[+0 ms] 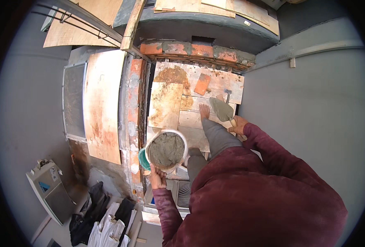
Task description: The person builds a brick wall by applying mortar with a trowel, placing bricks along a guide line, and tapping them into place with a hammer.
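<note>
My left hand (157, 178) is closed on the near rim of a white bucket (185, 146), which is filled with grey mortar (166, 150). Its fingers are curled at the rim, partly hidden from above. To the right, my right hand (239, 125) wraps round the handle of a trowel (222, 110). The trowel's broad blade points away from me and looks grey with mortar. Just past the blade a hammer (228, 95) rests on the boards. Farther off lies a loose orange brick (202, 84).
I am barefoot on stained wooden boards (164, 105). A low brick wall (134, 123) runs along the left, beside a green bucket (143, 159). More brickwork (202, 50) crosses the far end. A grey wall (306, 111) stands on the right. Clothes (107, 230) hang at lower left.
</note>
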`<state>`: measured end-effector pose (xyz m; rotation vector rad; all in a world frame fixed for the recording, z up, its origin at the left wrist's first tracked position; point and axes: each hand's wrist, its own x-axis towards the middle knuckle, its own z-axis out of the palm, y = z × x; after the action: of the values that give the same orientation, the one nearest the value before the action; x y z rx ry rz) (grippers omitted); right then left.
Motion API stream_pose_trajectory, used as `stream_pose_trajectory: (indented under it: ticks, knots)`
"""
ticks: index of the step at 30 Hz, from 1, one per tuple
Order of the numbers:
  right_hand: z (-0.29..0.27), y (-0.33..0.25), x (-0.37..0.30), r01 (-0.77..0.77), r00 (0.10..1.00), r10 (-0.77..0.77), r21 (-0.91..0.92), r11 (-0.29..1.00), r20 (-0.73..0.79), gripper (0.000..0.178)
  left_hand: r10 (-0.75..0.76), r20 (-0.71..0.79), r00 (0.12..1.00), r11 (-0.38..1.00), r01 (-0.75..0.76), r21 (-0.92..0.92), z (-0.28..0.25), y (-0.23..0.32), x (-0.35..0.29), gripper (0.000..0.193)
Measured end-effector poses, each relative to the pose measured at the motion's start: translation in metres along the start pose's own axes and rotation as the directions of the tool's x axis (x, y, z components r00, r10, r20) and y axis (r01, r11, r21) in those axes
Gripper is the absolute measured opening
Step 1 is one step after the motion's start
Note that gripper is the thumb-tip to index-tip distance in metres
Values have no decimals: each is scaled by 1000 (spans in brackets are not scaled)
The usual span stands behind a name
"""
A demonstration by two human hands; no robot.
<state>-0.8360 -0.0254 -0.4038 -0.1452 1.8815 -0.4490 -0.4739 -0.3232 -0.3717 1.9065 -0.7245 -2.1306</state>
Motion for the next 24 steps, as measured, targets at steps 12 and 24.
stream_pose_trajectory:
  ticks: [12, 24]
  knots:
    - [13, 18, -97, -27, 970, -93, 482, 876, 224, 40, 211, 164, 964, 746, -267, 610, 246, 11, 289, 50]
    - [128, -4, -70, -227, 930, 47, 472, 852, 364, 46, 124, 357, 926, 477, -371, 797, 352, -26, 477, 67]
